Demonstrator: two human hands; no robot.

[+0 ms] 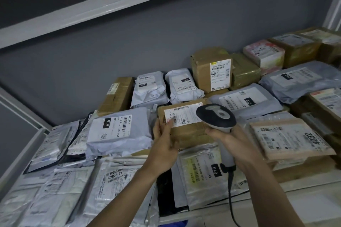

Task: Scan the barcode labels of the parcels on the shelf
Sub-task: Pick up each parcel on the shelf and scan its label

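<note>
My left hand (166,145) has hold of the brown cardboard parcel (186,127) sitting in the middle of the shelf (304,206); fingers are curled round its left edge, thumb lying on the front face right by the white barcode label (182,116). The box is tipped up a bit, so the label faces me. My right hand (238,145) is wrapped around the grip of the barcode scanner (217,118), fingers clamped on the handle, and the dark scanner head sits just in front of the right end of that label. Its cable (230,195) hangs down past the shelf edge.

All around it's parcels everywhere: a grey poly bag (120,132) marked 010 just to the left of my box, 2 small white bags (149,88) marked 231 behind it, a taller taped carton (212,70) at the back, and a padded mailer (287,138) with 4032 on it to the right.
</note>
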